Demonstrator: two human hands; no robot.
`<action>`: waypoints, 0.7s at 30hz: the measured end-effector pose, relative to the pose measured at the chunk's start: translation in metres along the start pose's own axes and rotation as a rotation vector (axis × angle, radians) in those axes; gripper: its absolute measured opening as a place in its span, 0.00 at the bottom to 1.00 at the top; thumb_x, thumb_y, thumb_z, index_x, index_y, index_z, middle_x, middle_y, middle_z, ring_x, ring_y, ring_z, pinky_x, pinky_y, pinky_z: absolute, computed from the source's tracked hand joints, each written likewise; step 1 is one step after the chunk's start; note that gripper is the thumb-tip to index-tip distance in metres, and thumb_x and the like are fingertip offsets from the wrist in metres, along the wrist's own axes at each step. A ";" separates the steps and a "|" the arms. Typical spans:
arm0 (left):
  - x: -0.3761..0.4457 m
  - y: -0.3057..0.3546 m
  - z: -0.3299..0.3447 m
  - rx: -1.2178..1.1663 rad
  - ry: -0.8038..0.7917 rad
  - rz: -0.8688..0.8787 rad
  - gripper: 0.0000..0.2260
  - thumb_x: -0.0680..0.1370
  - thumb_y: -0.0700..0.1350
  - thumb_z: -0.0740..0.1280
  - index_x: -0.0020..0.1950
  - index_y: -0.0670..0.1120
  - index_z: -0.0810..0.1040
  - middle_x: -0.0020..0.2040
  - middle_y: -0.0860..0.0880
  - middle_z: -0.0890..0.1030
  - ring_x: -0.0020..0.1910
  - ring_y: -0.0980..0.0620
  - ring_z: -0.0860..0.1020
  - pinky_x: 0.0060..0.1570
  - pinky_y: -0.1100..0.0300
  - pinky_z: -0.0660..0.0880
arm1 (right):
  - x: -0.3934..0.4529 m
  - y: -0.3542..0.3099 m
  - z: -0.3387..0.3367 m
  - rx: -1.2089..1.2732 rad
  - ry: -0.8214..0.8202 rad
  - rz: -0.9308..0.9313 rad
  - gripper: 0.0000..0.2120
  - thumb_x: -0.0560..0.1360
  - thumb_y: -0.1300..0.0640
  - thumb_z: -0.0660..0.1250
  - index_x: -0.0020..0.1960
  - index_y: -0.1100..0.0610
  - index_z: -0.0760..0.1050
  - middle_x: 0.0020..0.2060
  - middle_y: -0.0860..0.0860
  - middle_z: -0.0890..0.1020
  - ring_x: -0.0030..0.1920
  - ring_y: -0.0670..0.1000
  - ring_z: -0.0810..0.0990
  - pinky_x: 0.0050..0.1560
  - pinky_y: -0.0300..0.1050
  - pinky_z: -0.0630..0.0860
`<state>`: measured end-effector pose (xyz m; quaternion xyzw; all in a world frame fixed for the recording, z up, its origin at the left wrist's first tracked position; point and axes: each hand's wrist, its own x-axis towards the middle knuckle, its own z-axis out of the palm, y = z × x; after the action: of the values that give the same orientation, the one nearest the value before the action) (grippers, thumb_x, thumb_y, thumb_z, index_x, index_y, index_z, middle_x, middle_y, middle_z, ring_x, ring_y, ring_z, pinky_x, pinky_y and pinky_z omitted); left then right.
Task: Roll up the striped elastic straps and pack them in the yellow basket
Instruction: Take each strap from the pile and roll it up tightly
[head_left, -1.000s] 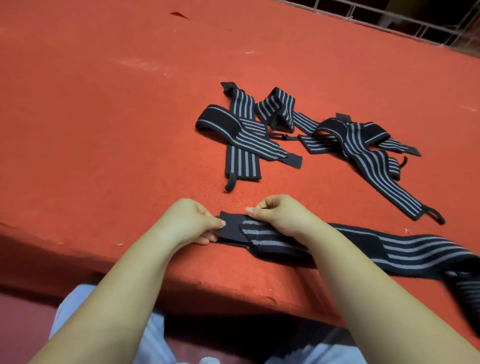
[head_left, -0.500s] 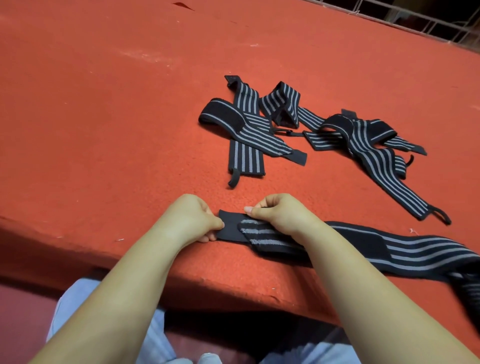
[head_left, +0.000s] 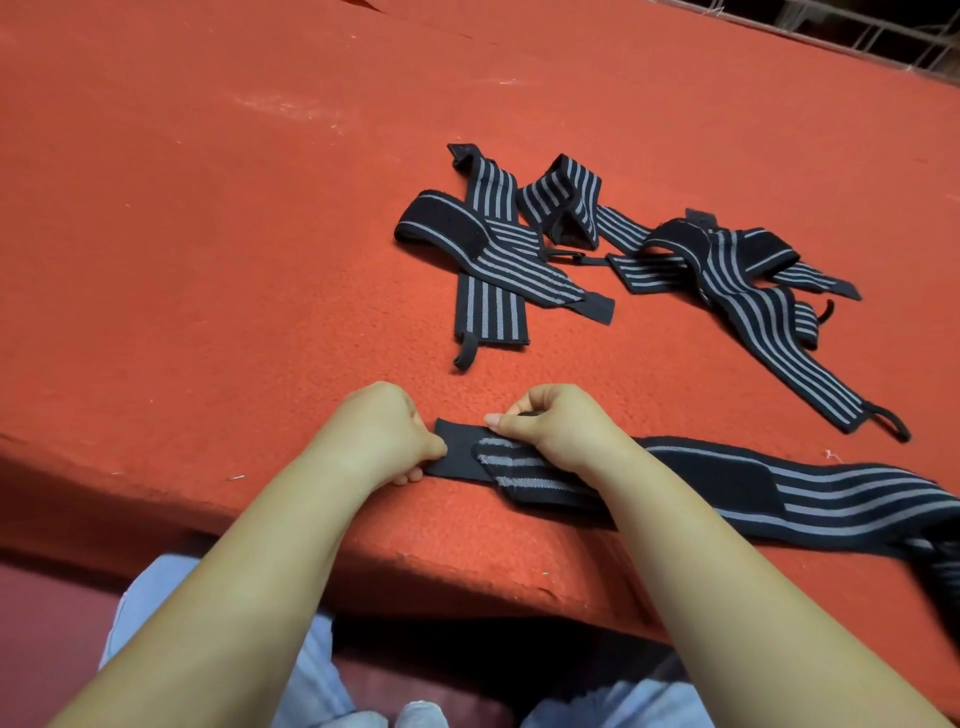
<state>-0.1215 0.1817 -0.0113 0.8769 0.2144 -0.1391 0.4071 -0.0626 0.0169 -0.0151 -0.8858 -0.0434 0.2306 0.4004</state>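
From the head camera, looking down over both forearms, the left hand (head_left: 382, 434) sits at the near edge of the red desk (head_left: 218, 270), fingers curled, pinching the plain black end of a striped strap (head_left: 737, 486) between thumb and fingers. The right hand (head_left: 553, 428) is just beside it, knuckles up, fingers curled over the far edge of the same strap with the thumb pointing left along it (a small fold of striped fabric peeks out under the palm). So both hands are closed on this one strap, close together but not touching each other. The strap lies flat along the front edge of the desk and runs off to the right, where its far end blurs at the picture's edge.

Farther back on the desk, well apart from the hands, lies a loose heap of more straps (head_left: 613, 249): black with grey stripes, crossed and folded over one another, none rolled. One long strap (head_left: 795, 353) stretches out of the heap toward the right, ending in a small black loop. Another strap (head_left: 491, 306) points straight back at the hands, its own loop at the near end.

Below the desk edge, pale blue trouser legs (head_left: 156, 613) show between the arms. A railing (head_left: 857, 31) crosses the top right corner.
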 end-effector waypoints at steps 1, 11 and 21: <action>-0.001 0.001 0.000 0.041 0.002 0.009 0.09 0.72 0.42 0.71 0.32 0.42 0.78 0.26 0.47 0.80 0.26 0.51 0.77 0.39 0.59 0.78 | 0.000 0.000 0.000 -0.004 0.001 0.000 0.11 0.69 0.49 0.75 0.39 0.54 0.76 0.31 0.47 0.79 0.30 0.46 0.75 0.38 0.41 0.72; -0.017 0.022 0.018 0.283 0.076 0.311 0.05 0.75 0.50 0.68 0.44 0.50 0.75 0.46 0.51 0.78 0.50 0.50 0.76 0.49 0.57 0.72 | -0.001 -0.001 -0.006 0.019 -0.046 -0.045 0.10 0.70 0.51 0.74 0.39 0.53 0.75 0.29 0.46 0.76 0.29 0.45 0.70 0.31 0.36 0.67; -0.012 0.025 0.020 0.281 -0.003 0.190 0.11 0.75 0.55 0.68 0.41 0.49 0.73 0.45 0.49 0.78 0.50 0.48 0.76 0.46 0.59 0.69 | -0.014 0.014 -0.079 -0.599 -0.057 -0.011 0.20 0.63 0.42 0.77 0.36 0.53 0.71 0.30 0.46 0.75 0.33 0.46 0.72 0.35 0.43 0.67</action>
<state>-0.1209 0.1492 -0.0028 0.9413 0.1085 -0.1301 0.2920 -0.0415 -0.0505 0.0255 -0.9574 -0.1254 0.2302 0.1211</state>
